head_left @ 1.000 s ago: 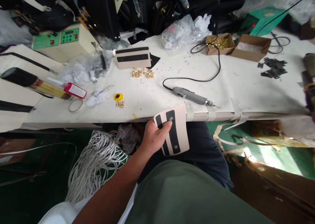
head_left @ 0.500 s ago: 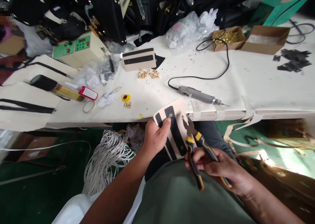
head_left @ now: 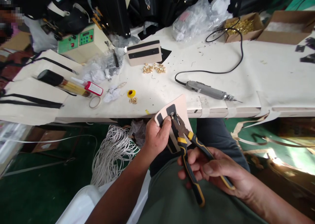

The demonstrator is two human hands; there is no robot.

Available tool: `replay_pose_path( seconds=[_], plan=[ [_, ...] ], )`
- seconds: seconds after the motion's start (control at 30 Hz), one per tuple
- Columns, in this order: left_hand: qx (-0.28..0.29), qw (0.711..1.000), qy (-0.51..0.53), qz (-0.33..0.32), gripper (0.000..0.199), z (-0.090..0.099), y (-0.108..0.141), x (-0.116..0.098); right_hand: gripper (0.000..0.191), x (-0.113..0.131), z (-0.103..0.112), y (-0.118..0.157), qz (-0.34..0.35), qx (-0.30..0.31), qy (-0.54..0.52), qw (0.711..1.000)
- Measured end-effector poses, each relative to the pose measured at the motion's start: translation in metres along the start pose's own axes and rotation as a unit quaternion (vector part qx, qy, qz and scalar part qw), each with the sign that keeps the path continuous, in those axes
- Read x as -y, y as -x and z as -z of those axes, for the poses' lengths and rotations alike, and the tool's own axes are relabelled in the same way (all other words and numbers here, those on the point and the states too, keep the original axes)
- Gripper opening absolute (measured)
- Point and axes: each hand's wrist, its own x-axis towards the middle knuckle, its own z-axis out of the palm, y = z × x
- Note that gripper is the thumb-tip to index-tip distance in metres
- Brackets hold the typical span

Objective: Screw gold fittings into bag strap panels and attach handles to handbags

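Pliers (head_left: 181, 130), likely rigid, rest in the curled right hand (head_left: 216, 166); left hand (head_left: 157, 136), centre frame, pinches the pale panel (head_left: 181, 103), probably light, bendable, best gripped at edges.

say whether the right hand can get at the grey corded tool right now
Probably not straight away: the right hand holds the pliers, which would likely need putting down first. The grey corded tool lies on the table ahead, with nothing visible covering it.
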Motion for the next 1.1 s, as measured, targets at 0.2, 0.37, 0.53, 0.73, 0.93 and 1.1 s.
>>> replay_pose_path(
  seconds=[0.2,0.37,0.53,0.73,0.93,1.1],
  plan=[
    [0.015,0.995,-0.087,-0.055,0.024,0.004,-0.003,-0.002,0.025,0.002,-0.001,0.003,-0.012,-0.002,-0.031,0.999],
    [0.034,0.982,-0.156,-0.104,0.029,0.009,-0.003,-0.005,0.024,0.006,-0.001,0.004,-0.02,-0.007,-0.045,0.999],
    [0.048,0.978,-0.174,-0.109,0.028,0.011,0.003,-0.005,0.02,0.005,0.001,0.007,-0.022,0.007,-0.064,0.998],
    [0.066,0.979,-0.16,-0.103,0.032,0.013,0.013,-0.008,0.02,-0.003,0.003,0.014,-0.013,0.026,-0.087,0.996],
    [0.067,0.983,-0.143,-0.089,0.037,0.012,0.025,-0.005,0.022,-0.009,0.001,0.017,-0.011,0.032,-0.094,0.995],
    [0.047,0.985,-0.146,-0.074,0.037,0.01,0.031,-0.003,0.021,-0.014,0.001,0.018,-0.004,0.024,-0.087,0.996]
  ],
)
